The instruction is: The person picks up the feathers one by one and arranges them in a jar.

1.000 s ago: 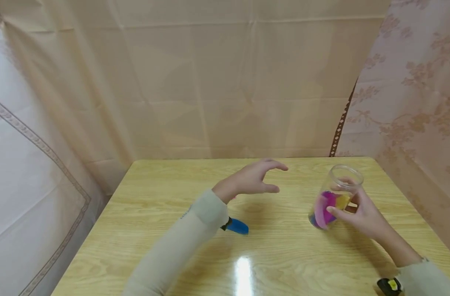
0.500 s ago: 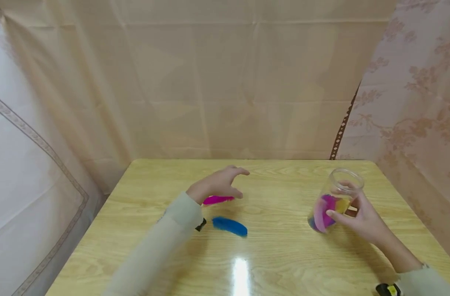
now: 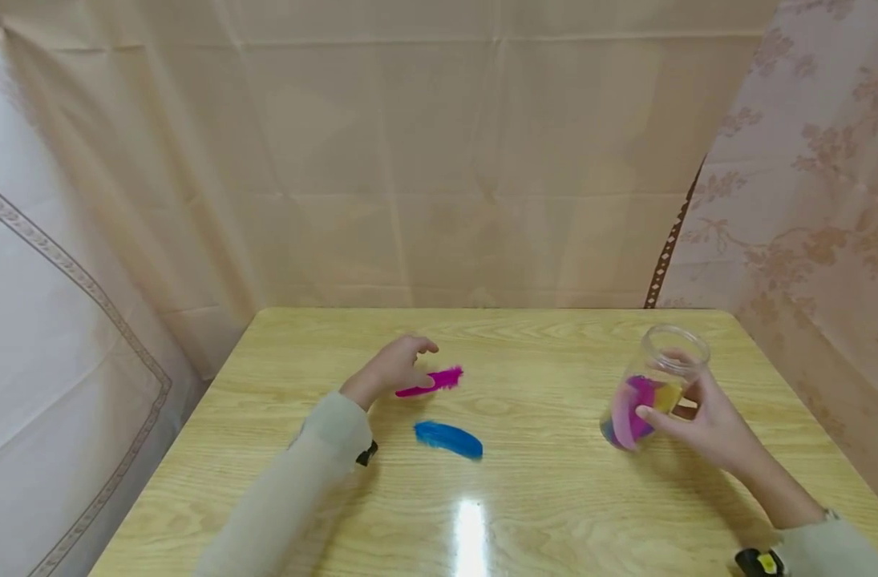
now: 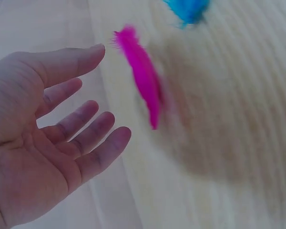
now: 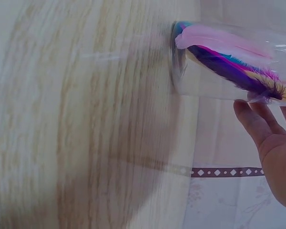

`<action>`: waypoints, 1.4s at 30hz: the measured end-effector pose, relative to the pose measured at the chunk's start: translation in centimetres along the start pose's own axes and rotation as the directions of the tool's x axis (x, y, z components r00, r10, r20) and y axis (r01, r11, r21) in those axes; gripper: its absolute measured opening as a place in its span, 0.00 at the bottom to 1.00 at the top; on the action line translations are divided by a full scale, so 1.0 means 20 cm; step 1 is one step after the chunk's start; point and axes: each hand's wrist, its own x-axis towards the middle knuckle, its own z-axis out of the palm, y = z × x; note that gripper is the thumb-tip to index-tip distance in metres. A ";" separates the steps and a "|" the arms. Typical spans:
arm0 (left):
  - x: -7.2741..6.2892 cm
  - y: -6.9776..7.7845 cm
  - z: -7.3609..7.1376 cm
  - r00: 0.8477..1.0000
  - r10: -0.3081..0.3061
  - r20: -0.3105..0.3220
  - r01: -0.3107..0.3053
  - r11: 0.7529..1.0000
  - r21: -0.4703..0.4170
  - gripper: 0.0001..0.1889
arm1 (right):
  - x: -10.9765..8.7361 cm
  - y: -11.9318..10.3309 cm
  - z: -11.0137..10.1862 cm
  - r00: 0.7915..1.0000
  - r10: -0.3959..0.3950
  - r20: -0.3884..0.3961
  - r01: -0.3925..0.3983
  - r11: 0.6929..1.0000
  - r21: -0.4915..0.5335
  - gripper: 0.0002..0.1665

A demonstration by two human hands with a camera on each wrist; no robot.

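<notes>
My left hand is over the table beside a magenta feather, its fingers relaxed and spread from the thumb. In the left wrist view the magenta feather lies just past the fingertips, with nothing in the hand. A blue feather rests nearer the front. On the right, my right hand grips a clear jar, tilted slightly. Inside the jar are several feathers, among them a pink feather and a purple feather. The thumb wraps the jar's near side.
The wooden table carries the feathers and has a bright glare spot at its front. A beige curtain hangs behind the far edge. Patterned cloth borders the right, and white cloth the left.
My left hand has moved left and down from mid-table to the magenta feather, uncovering the blue feather. My right hand and the jar have stayed nearly still.
</notes>
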 end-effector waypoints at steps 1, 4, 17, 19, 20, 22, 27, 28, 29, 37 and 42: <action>0.00 -0.01 0.01 1.000 -0.008 -0.004 0.008 1.000 0.007 0.28 | 0.00 0.00 0.00 1.000 0.001 0.001 -0.001 1.000 -0.006 0.51; 0.00 -0.02 0.03 1.000 -0.018 -0.014 0.019 0.999 0.032 0.27 | 0.00 0.00 0.00 1.000 -0.005 0.004 0.005 1.000 -0.020 0.52; 0.01 -0.02 0.11 0.998 -0.057 -0.040 0.060 0.993 0.101 0.23 | 0.05 -0.03 0.01 0.998 -0.053 0.014 0.051 0.994 0.099 0.63; 0.01 -0.02 0.11 0.997 -0.057 -0.052 0.064 0.990 0.124 0.23 | 0.05 -0.04 0.00 0.998 -0.062 0.013 0.060 0.993 0.102 0.62; 0.02 -0.02 0.12 0.997 -0.058 -0.058 0.066 0.989 0.133 0.23 | 0.05 -0.05 0.00 0.998 -0.067 0.011 0.066 0.993 0.101 0.62; 0.02 -0.02 0.12 0.996 -0.062 -0.068 0.072 0.986 0.151 0.23 | 0.06 -0.06 0.00 0.998 -0.067 0.007 0.066 0.992 0.110 0.61; 0.02 -0.03 0.12 0.993 -0.081 -0.088 0.093 0.984 0.153 0.23 | 0.07 -0.08 0.01 1.000 -0.025 -0.011 0.026 0.994 0.106 0.55; 0.03 -0.03 0.12 0.992 -0.085 -0.089 0.097 0.984 0.150 0.24 | 0.07 -0.08 0.01 1.000 -0.014 -0.014 0.015 0.995 0.098 0.54; 0.03 -0.04 0.12 0.992 -0.089 -0.090 0.102 0.983 0.150 0.24 | 0.07 -0.08 0.01 1.000 -0.005 -0.015 0.006 0.996 0.091 0.53; 0.05 -0.04 0.10 0.980 -0.187 -0.061 0.191 0.979 0.064 0.24 | 0.08 -0.07 0.02 0.999 -0.021 -0.038 0.025 0.992 0.124 0.51; 0.05 -0.05 0.09 0.970 -0.241 -0.037 0.241 0.971 -0.009 0.22 | 0.08 -0.06 0.03 0.999 -0.035 -0.039 0.039 0.992 0.123 0.51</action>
